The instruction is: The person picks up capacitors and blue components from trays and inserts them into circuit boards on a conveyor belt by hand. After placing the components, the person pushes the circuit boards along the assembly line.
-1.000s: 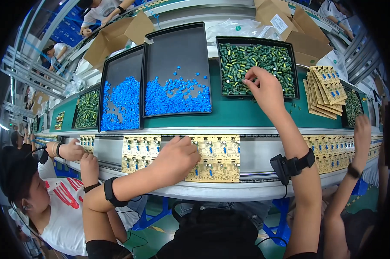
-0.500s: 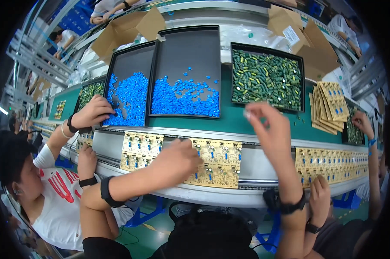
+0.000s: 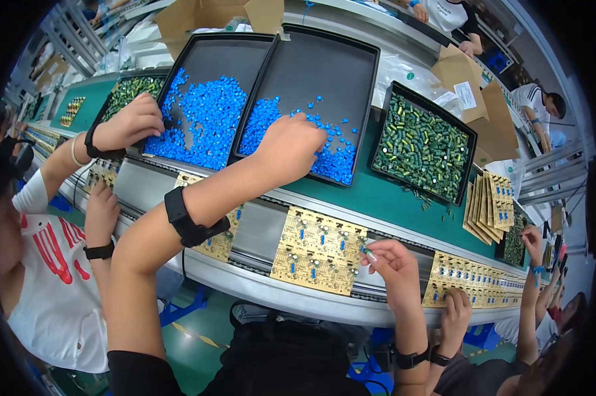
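The left hand [image 3: 290, 150], its hold hidden, curls its fingers [image 3: 315, 137] over blue parts [image 3: 337, 166] in the upper-centre tray [image 3: 317, 59]; the right hand [image 3: 398, 265] pinches a green component [image 3: 369, 253] beside the lower-centre board [image 3: 317, 252], best gripped lightly.

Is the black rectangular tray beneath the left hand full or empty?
Partly full: small blue components lie across the near part of the black rectangular tray; its dark floor shows beyond.

From where I stand, the left arm [image 3: 136, 284] bends sharply at the elbow, its forearm [image 3: 235, 185] slanting up and across; the left hand [image 3: 291, 148] curls its fingers downward. Lower, the right hand [image 3: 395, 264] pinches, its wrist [image 3: 408, 313] nearly upright.
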### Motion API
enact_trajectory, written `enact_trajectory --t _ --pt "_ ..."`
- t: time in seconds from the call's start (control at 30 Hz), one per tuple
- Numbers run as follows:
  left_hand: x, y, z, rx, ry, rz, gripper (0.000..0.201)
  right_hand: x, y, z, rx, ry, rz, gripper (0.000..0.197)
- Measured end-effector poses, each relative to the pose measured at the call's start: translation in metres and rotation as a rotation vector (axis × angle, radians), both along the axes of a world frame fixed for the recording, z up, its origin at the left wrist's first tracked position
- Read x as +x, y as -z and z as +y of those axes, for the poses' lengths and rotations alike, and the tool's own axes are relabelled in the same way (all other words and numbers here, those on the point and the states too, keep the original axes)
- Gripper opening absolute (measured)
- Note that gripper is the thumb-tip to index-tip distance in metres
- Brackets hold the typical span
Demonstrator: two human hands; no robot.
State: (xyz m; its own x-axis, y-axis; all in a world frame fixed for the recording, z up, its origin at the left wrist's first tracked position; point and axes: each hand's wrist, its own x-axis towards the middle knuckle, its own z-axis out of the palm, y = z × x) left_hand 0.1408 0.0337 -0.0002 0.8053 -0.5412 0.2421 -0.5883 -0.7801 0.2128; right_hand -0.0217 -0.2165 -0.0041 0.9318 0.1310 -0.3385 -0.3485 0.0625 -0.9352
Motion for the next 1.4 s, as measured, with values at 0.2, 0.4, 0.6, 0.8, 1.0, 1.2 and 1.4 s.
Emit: enact_trajectory --t 0.2,0.4,0.6,0.8,1.0,1.2,1.4 --pt "-0.001 -0.005 -0.002 -0.093 -0.049 0.025 0.006 -0.019 0.001 0.007 -0.240 -0.070 -0.143 0.015" --pt "0.001 0.002 -0.004 -0.238 -0.025 -0.081 0.003 -0.024 -0.003 0.021 -0.618 -0.152 -0.266 0.013" --pt "-0.001 -0.004 -0.007 -0.332 -0.072 0.013 0.006 -0.018 0.006 0.029 -0.906 -0.229 -0.740 0.017" --pt "-0.007 -0.009 -0.002 -0.516 0.018 0.194 0.008 -0.017 0.010 0.030 -0.843 -0.246 -0.633 0.013" --pt "-0.013 -0.013 0.000 -0.506 0.062 0.217 0.011 -0.015 0.005 0.035 -0.916 -0.246 -0.647 0.014" --pt "-0.013 -0.006 -0.001 -0.457 0.164 -0.020 0.013 -0.003 -0.009 0.045 -1.051 -0.418 -0.844 0.016" --pt "-0.026 -0.025 -0.001 -0.558 0.029 0.324 0.011 0.006 -0.010 0.048 -1.131 -0.603 -0.842 0.016"
